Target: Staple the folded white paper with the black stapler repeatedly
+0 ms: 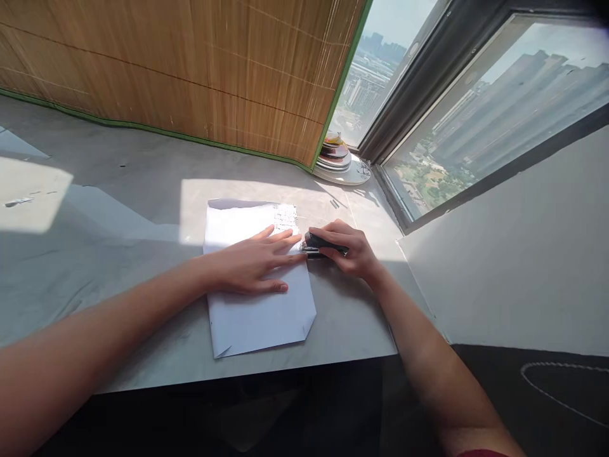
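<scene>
White paper [261, 324], its lower corners folded in, lies on the pale marbled tabletop. Some print shows near its upper right edge, in bright sun. Across the sheet my left hand [252, 261] lies flat with its fingers spread toward the right edge. A black stapler [325, 242] is gripped in my right hand [354, 251], thumb below and fingers on top. The stapler's front end meets the paper's right edge, close to my left fingertips. Whether its jaws are pressed together there, I cannot tell.
Small staple strips [334, 204] lie beyond the stapler. A stack of plates [335, 158] stands in the window corner, beside a hanging bamboo blind [190, 70]. A white wall [514, 254] rises on the right. The tabletop's front edge [247, 373] is close to me.
</scene>
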Demonstrator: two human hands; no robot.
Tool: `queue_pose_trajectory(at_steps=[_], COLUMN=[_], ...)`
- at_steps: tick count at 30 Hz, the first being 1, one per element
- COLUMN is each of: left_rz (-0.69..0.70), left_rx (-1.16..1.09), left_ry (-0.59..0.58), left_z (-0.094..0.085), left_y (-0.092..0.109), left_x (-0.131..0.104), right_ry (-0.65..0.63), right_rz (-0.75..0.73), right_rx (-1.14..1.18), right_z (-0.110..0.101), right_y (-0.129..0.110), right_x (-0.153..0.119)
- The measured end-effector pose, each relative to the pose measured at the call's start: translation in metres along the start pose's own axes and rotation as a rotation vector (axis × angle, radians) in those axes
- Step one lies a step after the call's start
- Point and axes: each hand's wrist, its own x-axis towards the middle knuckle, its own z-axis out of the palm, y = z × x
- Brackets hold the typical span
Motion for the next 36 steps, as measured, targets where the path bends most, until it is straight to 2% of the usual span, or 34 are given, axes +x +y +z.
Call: queue_pose_trajectory(at_steps=[5, 13, 26, 36], left_rz=[-0.007, -0.035, -0.032, -0.04], left_rx=[-0.024, -0.101, -0.11, -0.129], left_ry=[-0.01, 0.015, 0.024, 0.009], left_z=[0.001, 0.004, 0.002, 0.001], left_y=[0.001, -0.002, 0.0, -0.001], left_x=[0.002, 0.003, 0.004, 0.003], right_ry=[0.02, -0.056, -0.1, -0.174], right_rz=[0.0, 0.142, 0.12, 0.123], right_rx=[-0.055, -0.144, -0.243, -0.476], right_z=[0.006, 0.007, 0.01, 0.018], right_y=[-0.006, -0.015, -0.015, -0.028], right_x=[0.002, 0.003, 0.002, 0.005])
